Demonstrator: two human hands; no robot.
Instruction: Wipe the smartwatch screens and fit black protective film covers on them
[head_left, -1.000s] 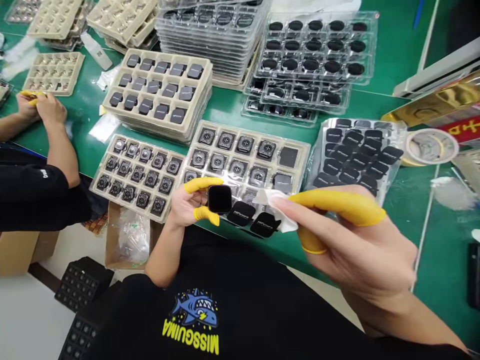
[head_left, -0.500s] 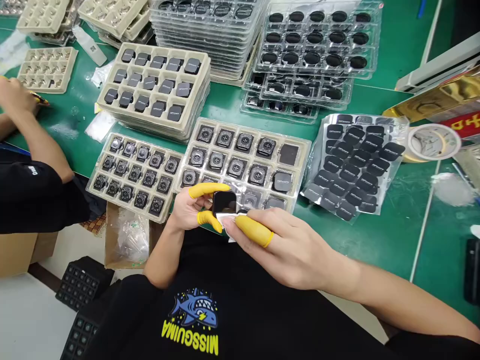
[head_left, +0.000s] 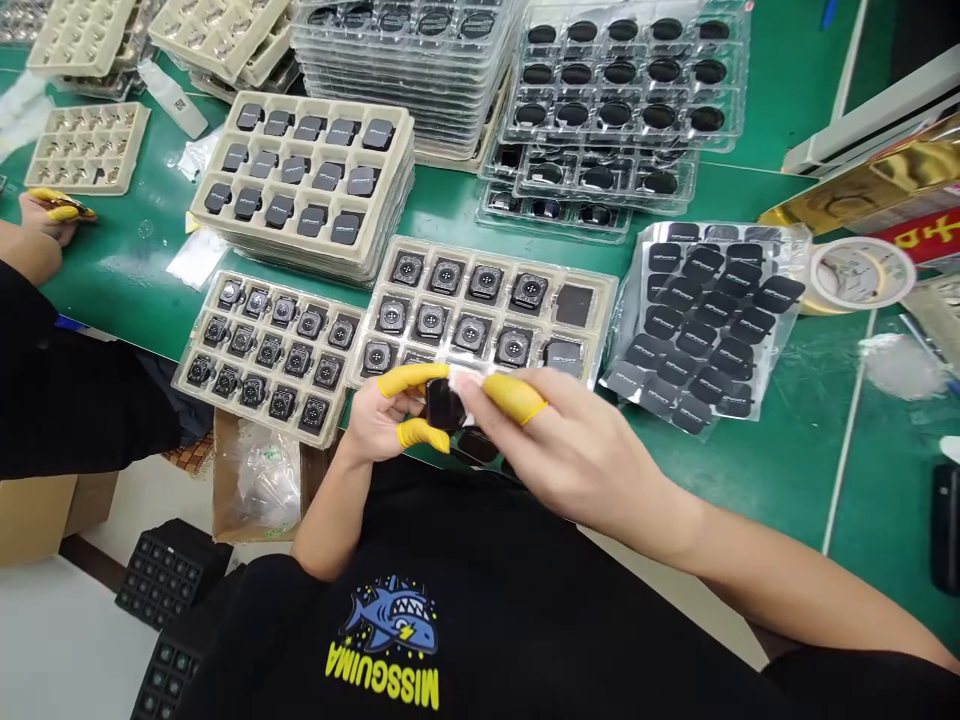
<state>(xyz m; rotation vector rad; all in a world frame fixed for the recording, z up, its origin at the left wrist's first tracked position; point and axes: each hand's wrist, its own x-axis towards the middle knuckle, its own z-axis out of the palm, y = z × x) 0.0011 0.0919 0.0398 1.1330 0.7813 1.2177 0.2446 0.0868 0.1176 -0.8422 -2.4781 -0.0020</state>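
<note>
My left hand [head_left: 386, 415], in yellow finger cots, grips a smartwatch case [head_left: 444, 403] by its edges, its dark glossy face turned up. In my right hand [head_left: 570, 450] a white wipe [head_left: 466, 385] is pinched between thumb and a yellow-covered finger, and it touches the watch near its upper right edge. Part of the watch is hidden behind that hand. Just beyond my hands lies a beige tray [head_left: 611, 290] of watch cases, backs up; one far-right compartment holds a flat dark pad. A second tray [head_left: 180, 375] of watch cases lies left of it.
A stack of trays with black squares [head_left: 300, 170] stands behind. Clear trays of dark round pieces [head_left: 622, 75] are piled further back. On the right are a bag of black squares [head_left: 701, 325] and a tape roll [head_left: 862, 272]. A co-worker's hand [head_left: 49, 220] holds something at left.
My right hand has moved the wipe from the near edge of the watch up to its far right part. The co-worker's hand at left has shifted lower.
</note>
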